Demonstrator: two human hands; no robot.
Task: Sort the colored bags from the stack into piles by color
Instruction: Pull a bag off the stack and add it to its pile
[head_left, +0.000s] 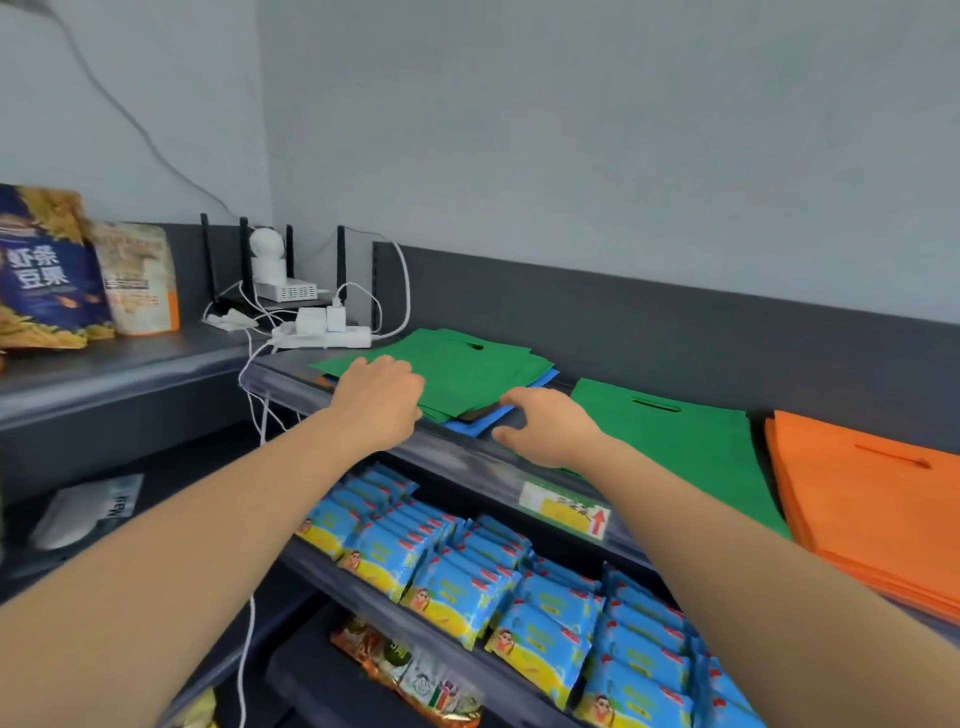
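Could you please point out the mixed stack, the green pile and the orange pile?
mixed stack (467, 371): head view, top green bag's middle.
green pile (675, 452): head view, top bag's middle.
orange pile (872, 509): head view, top bag's middle.

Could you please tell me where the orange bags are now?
In the head view, the orange pile lies at the far right of the top shelf, just right of the green pile.

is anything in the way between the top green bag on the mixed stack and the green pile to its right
Nothing visible does. The green pile lies just right of the stack on the same shelf top, only a bare strip between them. The right hand is by the stack's near right corner.
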